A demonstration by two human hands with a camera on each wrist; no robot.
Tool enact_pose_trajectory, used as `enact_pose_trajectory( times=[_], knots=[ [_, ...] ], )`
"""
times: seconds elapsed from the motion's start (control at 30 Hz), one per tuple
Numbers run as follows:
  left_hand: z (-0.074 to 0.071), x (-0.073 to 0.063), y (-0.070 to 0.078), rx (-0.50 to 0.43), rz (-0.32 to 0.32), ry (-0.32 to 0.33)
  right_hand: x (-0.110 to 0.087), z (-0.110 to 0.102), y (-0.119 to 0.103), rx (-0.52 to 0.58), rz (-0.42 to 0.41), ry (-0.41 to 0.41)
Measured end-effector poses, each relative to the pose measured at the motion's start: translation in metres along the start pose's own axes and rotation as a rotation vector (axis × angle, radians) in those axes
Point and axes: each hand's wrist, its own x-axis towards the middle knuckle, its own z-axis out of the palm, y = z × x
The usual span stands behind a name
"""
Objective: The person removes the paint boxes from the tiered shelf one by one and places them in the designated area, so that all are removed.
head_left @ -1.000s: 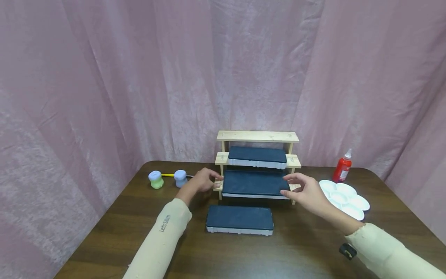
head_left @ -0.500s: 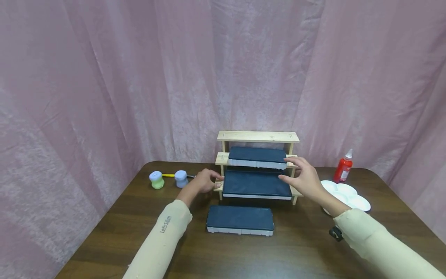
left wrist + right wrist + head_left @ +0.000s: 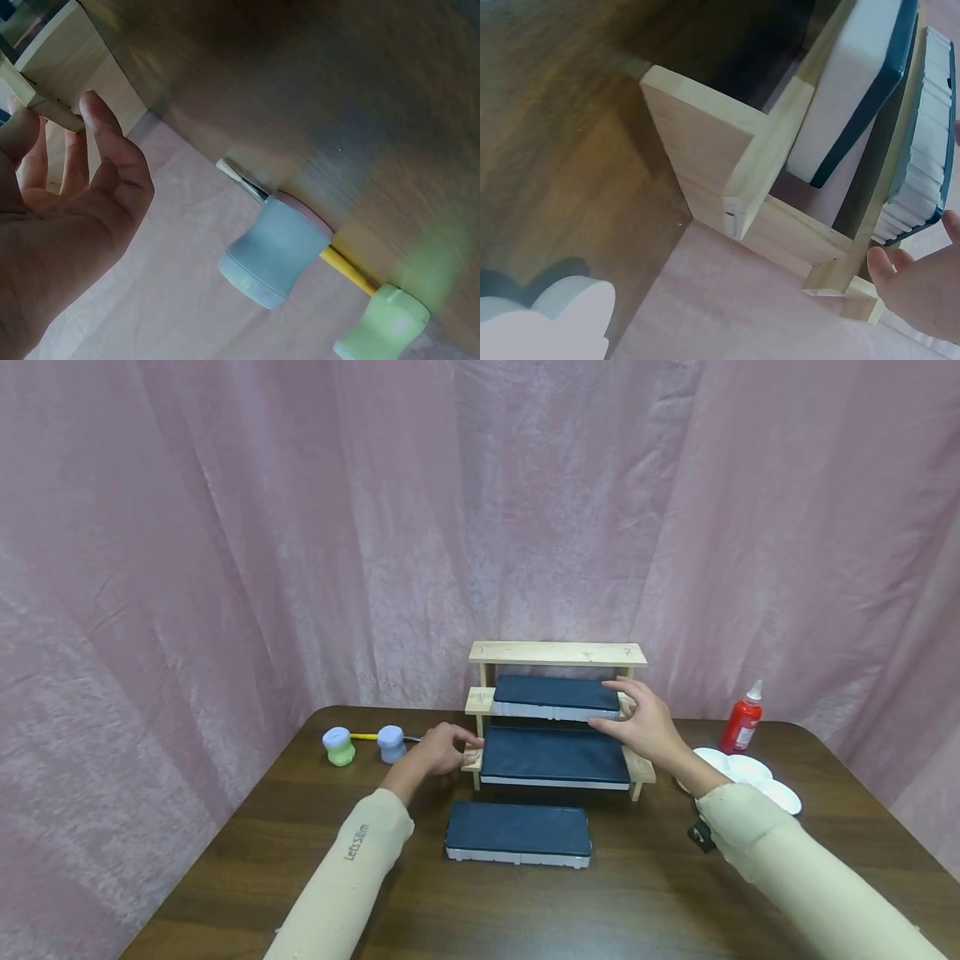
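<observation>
A tiered wooden stand (image 3: 555,652) is at the back of the table. Two long white boxes with dark blue lids sit on it, the upper box (image 3: 558,692) on the middle step and the lower box (image 3: 553,756) on the bottom step. My left hand (image 3: 445,749) pinches the left end of the bottom step, as the left wrist view shows up close. At the upper box's right end, my right hand (image 3: 647,724) has its thumb by the front edge and fingertips over the lid. A third box (image 3: 517,828) lies on the table before the stand.
A green jar (image 3: 340,748) and a blue jar (image 3: 392,745) stand at the left with a yellow-handled paintbrush (image 3: 365,737) behind. To the right are a white flower-shaped palette (image 3: 780,795) and a red squeeze bottle (image 3: 742,725). A pink curtain (image 3: 555,510) hangs behind.
My right hand has moved up and left from the lower box's right end to the upper box's right end. My left hand has kept its place on the stand.
</observation>
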Motion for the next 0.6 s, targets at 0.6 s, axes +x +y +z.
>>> enact_pose_trajectory(
  times=[0.6],
  knots=[
    [0.001,-0.001,-0.002,-0.042,-0.012,-0.016,0.02,0.011,0.007,0.031,0.051,-0.074]
  ],
)
